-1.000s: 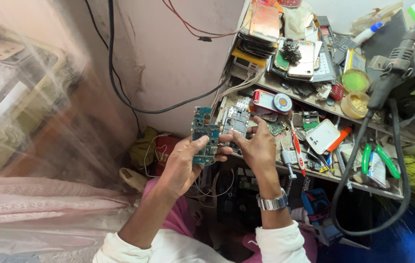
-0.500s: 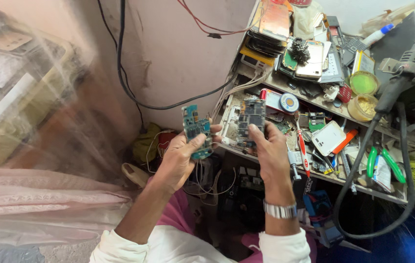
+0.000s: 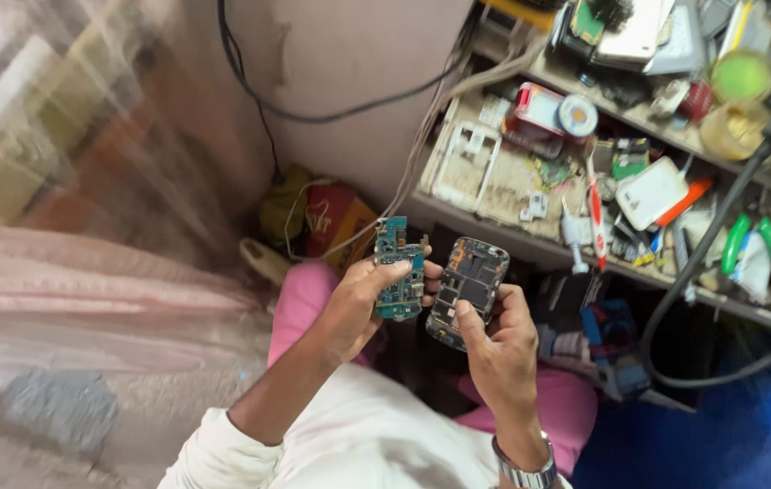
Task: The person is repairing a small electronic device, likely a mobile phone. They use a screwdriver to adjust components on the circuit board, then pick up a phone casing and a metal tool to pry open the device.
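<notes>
Since a moment ago both hands have come down from in front of the cluttered shelf and now sit lower, over the lap in pink trousers, with the two pieces drawn closer to the body.

From the head camera, the only view there is: the left hand (image 3: pixel 354 303) pinches a blue-green circuit board (image 3: pixel 399 270) by its long edges, thumb across one side and fingertips curled round the other, so the board stands roughly upright. Just beside it, nearly touching, the right hand (image 3: pixel 498 340) cradles an opened phone body (image 3: pixel 467 292), dark, with its innards showing; the thumb presses on the lower face while the fingers wrap behind. A metal wristwatch (image 3: pixel 523 471) shows at that wrist.

I'd judge both pieces light and stiff, but delicate: the board is thin, studded with small parts that would not take a squeeze or a bend. Holding it by the bare edges, as now, looks the safe way. The phone body is smooth-sided and could slip; a grip round its rim seems best.

Behind them the workbench shelf (image 3: pixel 494 222) holds a white phone frame (image 3: pixel 465 163), a red-handled tool (image 3: pixel 595 204) and a black cable (image 3: pixel 711 272).
</notes>
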